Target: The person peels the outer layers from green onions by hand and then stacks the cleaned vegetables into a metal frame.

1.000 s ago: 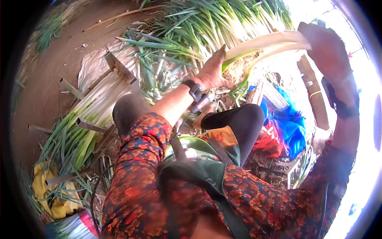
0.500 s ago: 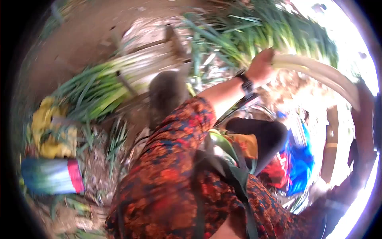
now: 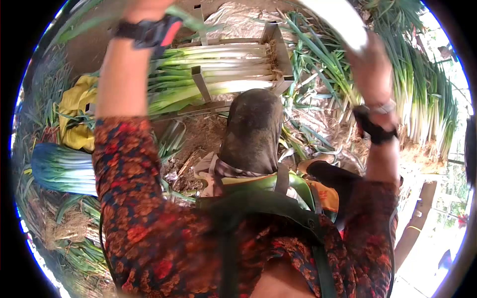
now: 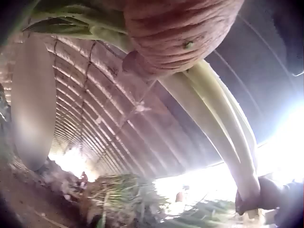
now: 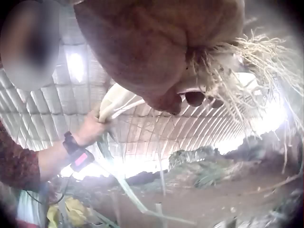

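Observation:
My left hand (image 3: 149, 7) is raised at the top left edge of the head view, partly cut off. In the left wrist view it grips a few large green onions (image 4: 213, 104) near the base of their leaves. My right hand (image 3: 372, 69) is raised at the upper right and holds the same onions by the root end. Pale stringy roots (image 5: 247, 80) stick out past its fingers in the right wrist view. The white stalks bend between the two hands, and green leaves (image 5: 128, 190) hang below the left one.
A low metal frame (image 3: 280, 54) in front of my knee holds a row of green onions (image 3: 223, 69). A larger pile of them (image 3: 422, 99) lies at the right. At the left are a yellow bag (image 3: 74, 109), a wrapped onion bundle (image 3: 64, 169) and loose leaves.
The head view has turned left. My left hand has swung up and to the left, away from the pile, with the onions; my right hand has come across too, still holding the root end.

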